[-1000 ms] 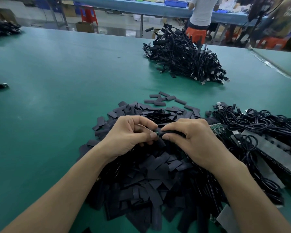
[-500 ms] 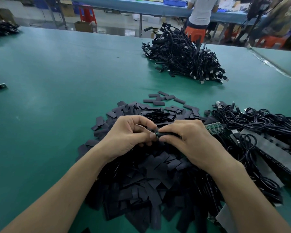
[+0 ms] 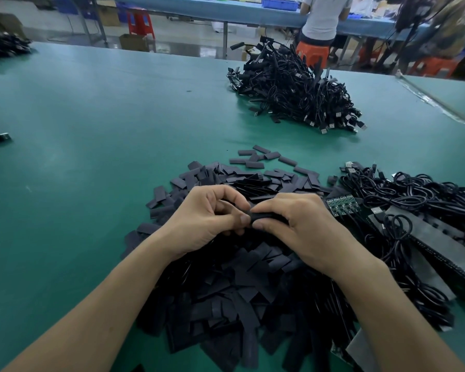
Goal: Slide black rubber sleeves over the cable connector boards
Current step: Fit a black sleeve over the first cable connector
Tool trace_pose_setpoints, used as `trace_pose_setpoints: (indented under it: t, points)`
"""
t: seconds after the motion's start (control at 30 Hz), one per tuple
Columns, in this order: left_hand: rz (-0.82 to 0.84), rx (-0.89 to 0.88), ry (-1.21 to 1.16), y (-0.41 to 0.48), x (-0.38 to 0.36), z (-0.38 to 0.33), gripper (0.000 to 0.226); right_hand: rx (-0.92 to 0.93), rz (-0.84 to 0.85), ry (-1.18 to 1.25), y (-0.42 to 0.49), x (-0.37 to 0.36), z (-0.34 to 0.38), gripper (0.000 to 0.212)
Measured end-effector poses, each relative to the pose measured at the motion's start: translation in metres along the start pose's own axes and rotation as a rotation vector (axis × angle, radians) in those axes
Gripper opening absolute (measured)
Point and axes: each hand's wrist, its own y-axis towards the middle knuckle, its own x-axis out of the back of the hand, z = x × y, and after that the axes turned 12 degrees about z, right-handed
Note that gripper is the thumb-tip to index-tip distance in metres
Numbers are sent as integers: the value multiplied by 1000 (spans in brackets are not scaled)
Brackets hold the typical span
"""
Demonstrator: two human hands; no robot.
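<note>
Both hands meet above a big heap of flat black rubber sleeves on the green table. My right hand grips a black sleeve between thumb and fingers. My left hand pinches the sleeve's left end, fingers curled; what it holds inside is hidden. A green connector board lies just right of my right hand, at the edge of a tangle of black cables.
A pile of finished black cables sits at the far centre of the table. Dark flat strips lie on the cables at right. More cable piles are at the far left. People stand at a blue bench behind.
The hands stay together on the sleeve with only slight finger shifts. The view has drifted a little.
</note>
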Motion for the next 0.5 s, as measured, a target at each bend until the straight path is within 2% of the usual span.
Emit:
trace_pose_setpoints:
  t: [0.1,0.2,0.33,0.5]
  points:
    - [-16,2,-10,1,0,1,23,-56,-37,-4,0,-1,1,30]
    - [-63,3,-40,1,0,3,19,-159,-167,31,-1,0,3,40]
    - [-102,4,-63,3,1,5,15,-259,-295,165,0,4,3,22]
    - [-123,-4,-87,4,1,7,13,-290,-304,259,1,3,8,22]
